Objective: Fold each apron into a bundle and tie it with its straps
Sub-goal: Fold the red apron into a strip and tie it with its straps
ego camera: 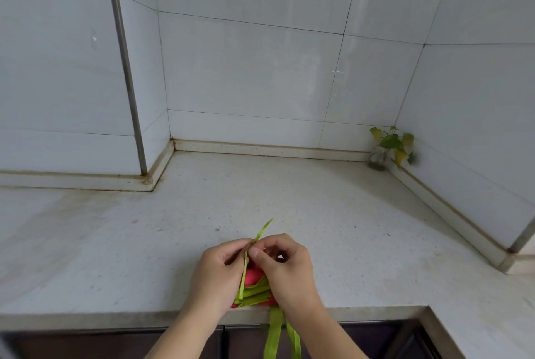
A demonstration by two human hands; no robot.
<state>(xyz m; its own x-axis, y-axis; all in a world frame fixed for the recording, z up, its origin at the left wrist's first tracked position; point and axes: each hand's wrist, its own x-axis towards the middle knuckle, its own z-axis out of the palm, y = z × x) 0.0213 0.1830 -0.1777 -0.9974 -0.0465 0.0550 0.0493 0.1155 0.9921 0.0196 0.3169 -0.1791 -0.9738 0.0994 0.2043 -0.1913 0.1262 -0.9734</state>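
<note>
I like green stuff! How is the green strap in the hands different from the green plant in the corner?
The green strap is a thin flat ribbon; the plant has broad leaves, some yellowing. The strap is pinched between the left hand and right hand near the counter's front edge; the plant stands untouched in the far right corner. The strap wraps the pink apron bundle; the plant sits in a small clear jar. Both are green.

Both hands cover most of the bundle (254, 286) — only a red and green strip shows between them. The straps (275, 335) run off the bottom edge. The plant (390, 146) in the far corner is blurred — its pot unclear.
</note>
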